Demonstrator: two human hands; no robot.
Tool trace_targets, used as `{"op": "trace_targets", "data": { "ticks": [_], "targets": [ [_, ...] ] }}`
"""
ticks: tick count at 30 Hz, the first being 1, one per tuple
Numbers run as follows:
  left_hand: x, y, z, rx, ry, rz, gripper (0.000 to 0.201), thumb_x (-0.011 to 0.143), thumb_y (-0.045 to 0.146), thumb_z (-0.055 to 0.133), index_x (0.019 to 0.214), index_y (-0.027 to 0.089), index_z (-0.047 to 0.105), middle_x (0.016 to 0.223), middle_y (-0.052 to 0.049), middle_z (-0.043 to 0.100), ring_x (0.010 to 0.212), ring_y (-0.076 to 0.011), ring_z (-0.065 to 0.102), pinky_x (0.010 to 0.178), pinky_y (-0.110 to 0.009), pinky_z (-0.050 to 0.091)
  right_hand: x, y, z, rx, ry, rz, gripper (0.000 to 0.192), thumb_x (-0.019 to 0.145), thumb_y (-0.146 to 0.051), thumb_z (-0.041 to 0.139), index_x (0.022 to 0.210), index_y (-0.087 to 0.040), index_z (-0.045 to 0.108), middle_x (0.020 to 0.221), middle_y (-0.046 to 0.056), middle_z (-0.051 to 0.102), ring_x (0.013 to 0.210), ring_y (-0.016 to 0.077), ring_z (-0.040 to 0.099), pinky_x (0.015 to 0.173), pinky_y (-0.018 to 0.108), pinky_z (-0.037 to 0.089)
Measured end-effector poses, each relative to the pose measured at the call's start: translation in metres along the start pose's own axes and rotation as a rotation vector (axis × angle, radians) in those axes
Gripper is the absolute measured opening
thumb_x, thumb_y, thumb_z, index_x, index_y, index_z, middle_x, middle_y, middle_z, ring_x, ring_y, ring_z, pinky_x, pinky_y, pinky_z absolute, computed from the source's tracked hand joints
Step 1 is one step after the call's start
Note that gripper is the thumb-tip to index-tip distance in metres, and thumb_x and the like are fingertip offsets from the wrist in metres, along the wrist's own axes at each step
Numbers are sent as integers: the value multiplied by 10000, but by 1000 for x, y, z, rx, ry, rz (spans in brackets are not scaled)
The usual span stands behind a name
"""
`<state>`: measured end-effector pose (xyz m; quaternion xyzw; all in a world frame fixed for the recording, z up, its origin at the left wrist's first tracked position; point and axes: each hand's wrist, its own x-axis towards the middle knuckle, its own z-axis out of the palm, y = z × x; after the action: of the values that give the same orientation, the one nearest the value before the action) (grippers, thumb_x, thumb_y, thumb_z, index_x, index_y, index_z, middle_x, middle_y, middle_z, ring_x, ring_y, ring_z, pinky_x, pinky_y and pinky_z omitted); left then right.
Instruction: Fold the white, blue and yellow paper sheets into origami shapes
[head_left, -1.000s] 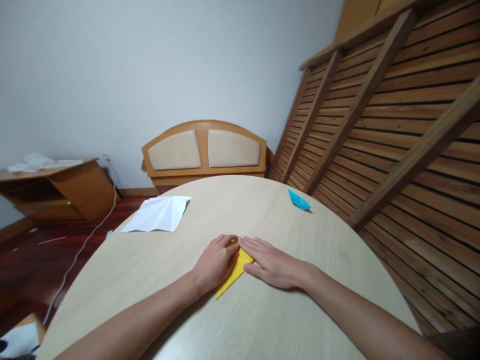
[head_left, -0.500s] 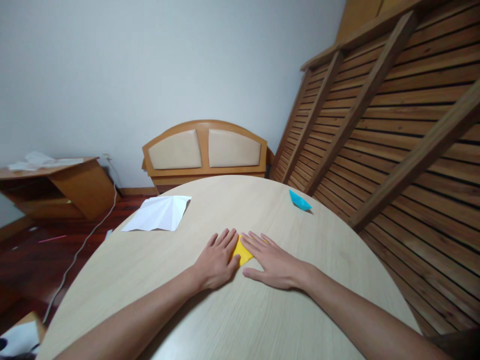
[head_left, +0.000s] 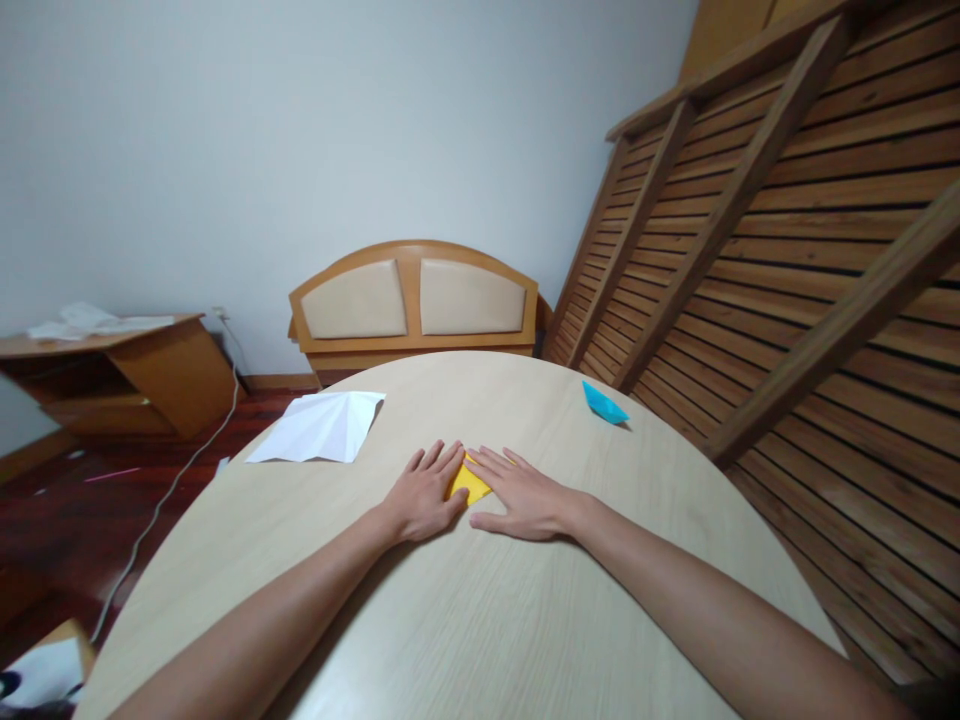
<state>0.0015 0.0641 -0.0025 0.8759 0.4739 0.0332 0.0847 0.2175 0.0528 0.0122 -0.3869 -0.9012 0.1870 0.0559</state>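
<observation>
A small piece of folded yellow paper lies flat near the middle of the round table. My left hand rests on its left edge, fingers stretched out and thumb touching the paper. From the other side, my right hand lies palm down over the right part, its fingers extended and its thumb apart on the tabletop. Both hands press the paper from above, hiding its outer parts, so its full outline cannot be made out.
A creased white sheet lies at the table's far left. Toward the far right edge sits a folded blue paper boat. Beyond the table stand a headboard, a wooden slatted frame and a low desk.
Both hands and the yellow paper have slid a little away from me and to the left. The hands stay flat on the paper.
</observation>
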Motion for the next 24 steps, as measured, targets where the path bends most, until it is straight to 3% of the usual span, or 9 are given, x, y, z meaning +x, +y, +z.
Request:
{"op": "trace_targets", "data": {
  "ticks": [9, 14, 17, 24],
  "targets": [
    [-4, -4, 0, -4, 2, -13, 732, 970, 555, 312, 1569, 149, 200, 1630, -70, 156, 1512, -301, 96, 1214, -510, 127, -22, 6, -5, 6, -38, 67, 974, 879, -774, 367, 1576, -132, 141, 1644, 105, 83, 1518, 273, 61, 1238, 432, 46],
    [-8, -5, -3, -10, -10, -19, 719, 978, 570, 280, 1569, 166, 209, 1633, -53, 150, 1512, -306, 90, 1212, -517, 122, -31, -3, -8, -22, -44, 104, 894, 901, -746, 365, 1569, -169, 217, 1639, 116, 120, 1514, 311, 72, 1227, 492, 68],
    [-13, -3, -5, -13, -12, -6, 708, 978, 555, 294, 1571, 178, 201, 1635, -44, 147, 1514, -304, 73, 1215, -514, 113, -30, -10, -5, -44, -9, 61, 824, 912, -721, 389, 1556, -220, 276, 1640, 103, 134, 1516, 309, 34, 1223, 507, 46],
    [-17, -4, -3, -24, -33, 57, 612, 997, 405, 277, 1574, 219, 194, 1639, -17, 146, 1515, -290, 78, 1216, -507, 125, -29, -16, 0, 19, -62, -36, 908, 883, -746, 424, 1568, -185, 222, 1636, 93, 159, 1516, 283, 83, 1237, 454, 45]
  ]
}}
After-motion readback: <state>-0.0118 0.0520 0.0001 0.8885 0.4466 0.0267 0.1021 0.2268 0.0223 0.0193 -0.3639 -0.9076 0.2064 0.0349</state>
